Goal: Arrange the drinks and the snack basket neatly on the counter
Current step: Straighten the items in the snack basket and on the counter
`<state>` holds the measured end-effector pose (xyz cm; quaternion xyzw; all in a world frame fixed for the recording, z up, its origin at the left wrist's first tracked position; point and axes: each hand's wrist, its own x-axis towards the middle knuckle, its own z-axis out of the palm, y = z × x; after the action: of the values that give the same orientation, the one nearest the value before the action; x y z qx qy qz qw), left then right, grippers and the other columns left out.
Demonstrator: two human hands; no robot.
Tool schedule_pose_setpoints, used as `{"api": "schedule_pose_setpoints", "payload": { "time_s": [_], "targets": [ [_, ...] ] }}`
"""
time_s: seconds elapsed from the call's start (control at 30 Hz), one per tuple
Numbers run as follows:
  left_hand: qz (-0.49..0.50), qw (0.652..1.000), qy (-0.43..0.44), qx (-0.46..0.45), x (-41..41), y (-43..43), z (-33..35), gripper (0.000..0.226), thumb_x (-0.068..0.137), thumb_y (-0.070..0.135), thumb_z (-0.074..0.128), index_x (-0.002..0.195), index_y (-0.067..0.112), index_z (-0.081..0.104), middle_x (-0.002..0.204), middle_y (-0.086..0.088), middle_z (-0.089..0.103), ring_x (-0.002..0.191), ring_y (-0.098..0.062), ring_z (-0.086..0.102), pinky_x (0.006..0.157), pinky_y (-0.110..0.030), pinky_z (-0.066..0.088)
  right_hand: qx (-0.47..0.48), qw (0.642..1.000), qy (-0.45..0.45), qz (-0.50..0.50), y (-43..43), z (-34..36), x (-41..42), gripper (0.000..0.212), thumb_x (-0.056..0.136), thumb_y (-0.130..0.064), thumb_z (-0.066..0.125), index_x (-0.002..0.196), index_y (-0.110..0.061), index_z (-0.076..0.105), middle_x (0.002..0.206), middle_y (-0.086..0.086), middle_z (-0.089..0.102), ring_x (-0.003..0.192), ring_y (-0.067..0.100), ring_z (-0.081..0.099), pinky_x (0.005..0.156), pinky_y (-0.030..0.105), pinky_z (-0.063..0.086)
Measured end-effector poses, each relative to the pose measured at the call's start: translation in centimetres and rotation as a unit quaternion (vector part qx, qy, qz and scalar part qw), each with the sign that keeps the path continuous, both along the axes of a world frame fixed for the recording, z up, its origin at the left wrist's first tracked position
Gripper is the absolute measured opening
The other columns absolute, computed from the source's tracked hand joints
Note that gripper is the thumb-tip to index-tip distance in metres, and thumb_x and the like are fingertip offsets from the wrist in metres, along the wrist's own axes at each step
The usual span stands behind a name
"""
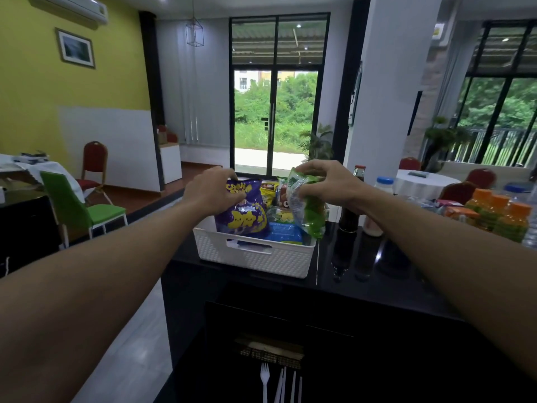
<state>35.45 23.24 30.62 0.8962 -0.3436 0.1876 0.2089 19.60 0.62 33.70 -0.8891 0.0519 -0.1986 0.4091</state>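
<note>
**Cutlery in front, basket half sorted, drinks ungrouped behind**

White plastic forks (pixel 264 379) are seen closest, at 6 o'clock, below the near edge of the black table (pixel 377 286). Further in, the white snack basket (pixel 255 255) is set near the table's left end, filled with packets. A purple bag (pixel 245 216) is stood upright at the basket's 9 o'clock side, and its top edge is pinched by the curled fingers of the left hand (pixel 212 193). At the 3 o'clock side a green bag (pixel 309 207) is gripped near its top by the right hand (pixel 328 184), fingers and thumb closed round it. Its lower end hangs at the basket's right rim; whether it rests inside cannot be told. Beyond, at 2 o'clock from the basket, a dark cola bottle (pixel 350 207) and a blue-capped white bottle (pixel 377 210) are stood close together just beside the right wrist. Orange juice bottles (pixel 502 216) are clustered well apart at 3 o'clock. The task is judged to be at an early-to-middle stage: the snacks are being tidied, while the drinks are left in loose groups and no neat row is yet formed.
</note>
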Motion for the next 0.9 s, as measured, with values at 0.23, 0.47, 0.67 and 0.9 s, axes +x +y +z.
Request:
{"api": "schedule_pose_setpoints", "payload": {
  "time_s": [0.23,0.47,0.67,0.9],
  "targets": [
    [0.038,0.999,0.006,-0.025,-1.2,-1.2,1.1,0.063,0.079,0.058,0.073,0.126,0.02,0.058,0.125,-0.008,0.055,0.105,-0.029,0.06,0.086,-0.047,0.055,0.005,0.999,0.028,0.029,0.2,-0.9,-0.4,0.051,0.087,-0.008,0.073,0.134,-0.02,0.059,0.131,0.008,0.056,0.104,0.018,0.062,0.072,0.023,0.054],
    [0.048,0.989,0.106,0.086,-0.9,-2.5,1.3,0.068,0.087,0.056,0.056,0.141,0.017,0.044,0.142,-0.015,0.034,0.114,-0.04,0.052,0.09,-0.049,0.054,-0.077,0.992,0.096,0.022,-0.2,-2.5,-0.7,0.058,0.084,-0.004,0.07,0.137,-0.024,0.059,0.129,-0.004,0.049,0.132,0.024,0.046,0.102,0.042,0.05],
    [0.011,0.978,0.206,0.024,0.1,-2.5,1.9,0.062,0.088,0.032,0.065,0.141,0.014,0.039,0.14,-0.015,0.027,0.103,-0.035,0.054,0.062,-0.037,0.06,-0.091,0.99,0.104,0.036,-0.7,-3.1,-1.0,0.058,0.084,0.003,0.067,0.136,-0.023,0.059,0.151,0.007,0.043,0.143,0.027,0.037,0.09,0.036,0.057],
    [-0.04,0.991,0.092,-0.091,0.8,-2.3,2.1,0.044,0.077,0.023,0.078,0.116,0.021,0.059,0.13,-0.016,0.047,0.106,-0.029,0.055,0.079,-0.033,0.056,-0.199,0.978,0.064,0.016,-0.7,-3.4,-0.4,0.059,0.087,0.003,0.06,0.138,-0.026,0.06,0.156,0.006,0.042,0.125,0.026,0.057,0.086,0.029,0.053]
  ]
}}
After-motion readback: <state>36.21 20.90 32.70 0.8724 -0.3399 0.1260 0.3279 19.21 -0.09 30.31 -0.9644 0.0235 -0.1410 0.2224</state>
